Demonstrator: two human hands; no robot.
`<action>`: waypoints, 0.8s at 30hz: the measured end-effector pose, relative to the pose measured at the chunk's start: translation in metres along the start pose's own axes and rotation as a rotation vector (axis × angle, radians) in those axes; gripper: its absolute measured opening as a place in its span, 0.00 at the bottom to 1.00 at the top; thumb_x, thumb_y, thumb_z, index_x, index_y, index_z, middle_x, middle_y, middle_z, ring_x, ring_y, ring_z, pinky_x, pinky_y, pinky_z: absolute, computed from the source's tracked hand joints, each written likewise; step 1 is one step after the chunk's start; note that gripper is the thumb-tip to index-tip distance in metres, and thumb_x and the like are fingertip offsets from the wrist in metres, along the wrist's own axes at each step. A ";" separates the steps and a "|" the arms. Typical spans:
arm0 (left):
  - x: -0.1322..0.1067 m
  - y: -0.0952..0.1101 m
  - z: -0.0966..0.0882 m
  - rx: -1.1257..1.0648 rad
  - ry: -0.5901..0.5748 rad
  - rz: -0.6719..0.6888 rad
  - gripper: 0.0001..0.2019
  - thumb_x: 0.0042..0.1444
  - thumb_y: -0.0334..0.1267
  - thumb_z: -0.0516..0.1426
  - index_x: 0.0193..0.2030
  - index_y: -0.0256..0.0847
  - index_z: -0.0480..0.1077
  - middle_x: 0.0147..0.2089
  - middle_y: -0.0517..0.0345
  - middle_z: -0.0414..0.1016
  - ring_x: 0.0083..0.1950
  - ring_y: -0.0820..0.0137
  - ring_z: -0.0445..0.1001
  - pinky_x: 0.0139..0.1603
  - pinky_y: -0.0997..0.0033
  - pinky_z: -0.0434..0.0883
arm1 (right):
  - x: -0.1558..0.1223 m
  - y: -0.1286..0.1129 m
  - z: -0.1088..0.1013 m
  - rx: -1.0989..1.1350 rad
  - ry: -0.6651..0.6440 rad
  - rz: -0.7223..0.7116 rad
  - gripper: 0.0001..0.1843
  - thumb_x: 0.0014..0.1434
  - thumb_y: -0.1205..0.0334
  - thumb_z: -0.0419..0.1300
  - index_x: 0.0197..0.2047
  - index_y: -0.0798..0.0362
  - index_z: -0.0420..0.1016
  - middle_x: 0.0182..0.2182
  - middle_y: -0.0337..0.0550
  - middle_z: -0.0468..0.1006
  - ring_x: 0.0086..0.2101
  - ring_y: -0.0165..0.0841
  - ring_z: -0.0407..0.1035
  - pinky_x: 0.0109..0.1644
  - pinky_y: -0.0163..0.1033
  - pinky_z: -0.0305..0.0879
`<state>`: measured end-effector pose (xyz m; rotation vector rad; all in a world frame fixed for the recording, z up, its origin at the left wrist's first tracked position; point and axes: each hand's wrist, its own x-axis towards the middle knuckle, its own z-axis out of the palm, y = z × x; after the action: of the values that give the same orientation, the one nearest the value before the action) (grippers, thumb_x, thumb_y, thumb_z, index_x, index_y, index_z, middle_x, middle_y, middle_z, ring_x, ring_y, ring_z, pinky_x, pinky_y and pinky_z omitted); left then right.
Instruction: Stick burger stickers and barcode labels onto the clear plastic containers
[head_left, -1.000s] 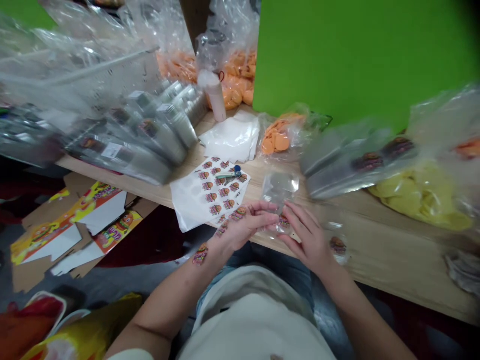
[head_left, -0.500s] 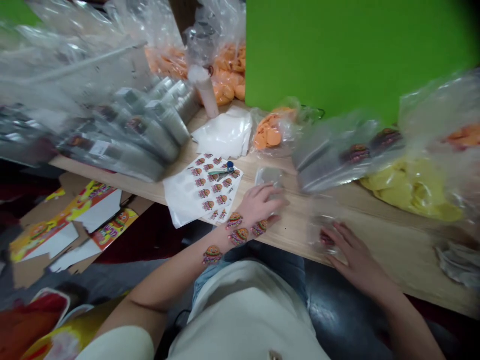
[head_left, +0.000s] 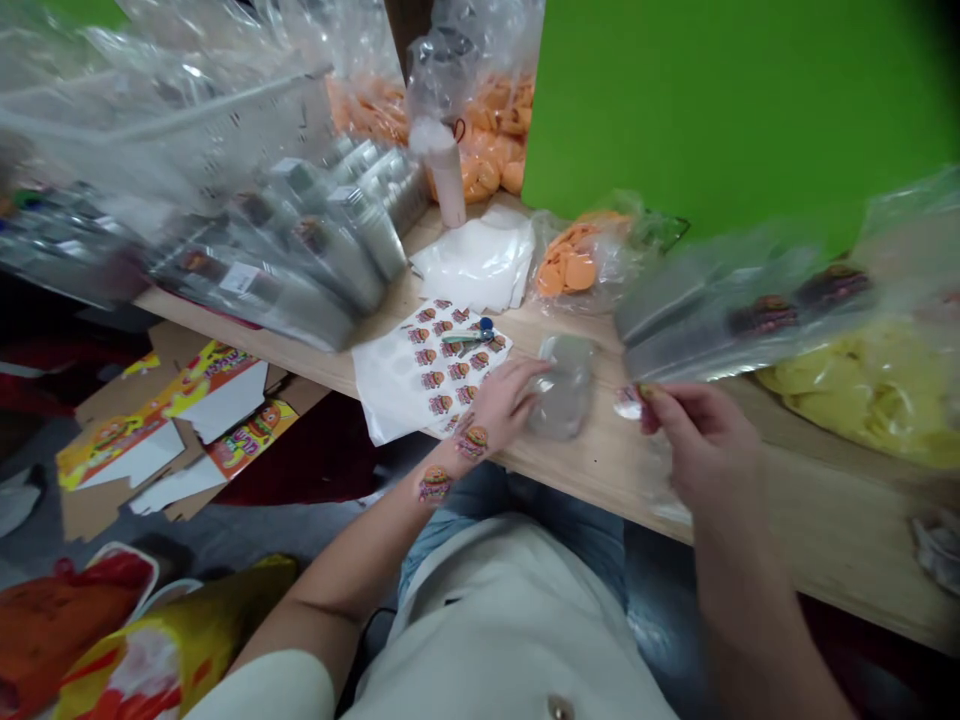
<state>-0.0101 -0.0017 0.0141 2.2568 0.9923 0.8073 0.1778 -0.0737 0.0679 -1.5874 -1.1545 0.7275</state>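
Note:
My left hand (head_left: 504, 395) rests on the wooden table (head_left: 750, 480) with its fingers on a small clear plastic case (head_left: 564, 392). Burger stickers cling to the back of that hand and to the wrist. My right hand (head_left: 697, 440) is raised just above the table, pinching a clear little bag with a burger sticker (head_left: 628, 402) at its fingertips. A sticker sheet (head_left: 442, 362) with several burger stickers lies left of my left hand, and small blue-handled scissors (head_left: 469, 336) lie on it.
Bags of orange discs (head_left: 570, 265) and yellow discs (head_left: 870, 400) sit on the table. Stacks of silver pouches (head_left: 300, 270) fill the left side. A green board (head_left: 735, 110) stands behind. Printed cardboard (head_left: 172, 420) and bags lie on the floor.
Both hands held the clear case together a second ago. The left hand then set it on the table; the right hand went to the table on the right and has now lifted a small stickered bag.

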 end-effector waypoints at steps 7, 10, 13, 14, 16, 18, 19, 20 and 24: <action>-0.011 -0.025 0.038 -0.213 -0.064 0.001 0.41 0.49 0.42 0.60 0.65 0.38 0.44 0.63 0.40 0.55 0.64 0.55 0.56 0.62 0.51 0.57 | 0.046 0.047 0.021 0.044 -0.436 0.044 0.33 0.52 0.56 0.60 0.60 0.50 0.56 0.25 0.35 0.71 0.27 0.29 0.66 0.33 0.37 0.64; -0.013 -0.028 0.037 -0.312 -0.092 0.007 0.42 0.47 0.41 0.61 0.65 0.39 0.43 0.64 0.40 0.53 0.65 0.55 0.55 0.63 0.52 0.55 | 0.048 0.050 0.027 0.042 -0.560 0.005 0.34 0.54 0.58 0.58 0.62 0.50 0.52 0.26 0.35 0.70 0.29 0.30 0.66 0.35 0.38 0.64; -0.013 -0.029 0.031 -0.408 -0.123 -0.002 0.40 0.49 0.40 0.60 0.65 0.40 0.43 0.65 0.42 0.52 0.65 0.57 0.53 0.64 0.52 0.54 | 0.052 0.048 0.026 0.004 -0.670 -0.015 0.33 0.55 0.57 0.56 0.62 0.49 0.51 0.27 0.36 0.70 0.28 0.31 0.66 0.33 0.38 0.64; -0.013 -0.030 0.030 -0.431 -0.127 -0.010 0.39 0.50 0.40 0.59 0.65 0.40 0.43 0.65 0.42 0.52 0.65 0.58 0.53 0.64 0.53 0.53 | 0.054 0.047 0.026 -0.011 -0.676 -0.030 0.32 0.55 0.57 0.56 0.62 0.49 0.51 0.27 0.36 0.70 0.28 0.31 0.66 0.33 0.38 0.64; -0.013 -0.029 0.028 -0.456 -0.132 -0.026 0.37 0.52 0.39 0.57 0.65 0.39 0.44 0.65 0.42 0.52 0.65 0.59 0.54 0.64 0.54 0.53 | 0.056 0.045 0.026 -0.037 -0.662 -0.058 0.32 0.55 0.57 0.55 0.62 0.49 0.52 0.27 0.35 0.70 0.28 0.31 0.66 0.33 0.38 0.64; -0.014 -0.029 0.027 -0.462 -0.137 -0.040 0.37 0.51 0.39 0.58 0.65 0.39 0.45 0.65 0.43 0.52 0.65 0.59 0.53 0.65 0.54 0.53 | 0.056 0.045 0.027 -0.057 -0.651 -0.074 0.32 0.55 0.57 0.55 0.62 0.50 0.52 0.27 0.35 0.70 0.28 0.31 0.66 0.33 0.38 0.64; -0.014 -0.028 0.026 -0.465 -0.137 -0.047 0.37 0.51 0.38 0.58 0.65 0.39 0.45 0.66 0.43 0.52 0.65 0.59 0.53 0.64 0.55 0.53 | 0.055 0.045 0.028 -0.070 -0.646 -0.079 0.32 0.55 0.57 0.55 0.62 0.50 0.52 0.27 0.35 0.70 0.28 0.31 0.66 0.33 0.38 0.65; -0.014 -0.027 0.026 -0.471 -0.136 -0.054 0.37 0.51 0.38 0.58 0.65 0.40 0.44 0.66 0.43 0.52 0.65 0.59 0.53 0.64 0.55 0.53 | 0.054 0.045 0.028 -0.084 -0.639 -0.085 0.32 0.55 0.58 0.55 0.62 0.50 0.52 0.27 0.35 0.70 0.28 0.31 0.66 0.34 0.38 0.65; -0.012 -0.021 0.023 -0.500 -0.118 -0.079 0.31 0.56 0.38 0.53 0.65 0.40 0.45 0.64 0.45 0.56 0.65 0.62 0.56 0.63 0.56 0.54 | 0.051 0.047 0.028 -0.129 -0.591 -0.112 0.32 0.56 0.59 0.54 0.63 0.52 0.51 0.28 0.36 0.71 0.29 0.30 0.67 0.36 0.38 0.65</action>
<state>-0.0101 -0.0036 -0.0192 1.8023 0.7229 0.7765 0.1873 -0.0182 0.0189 -1.4338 -1.7304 1.1070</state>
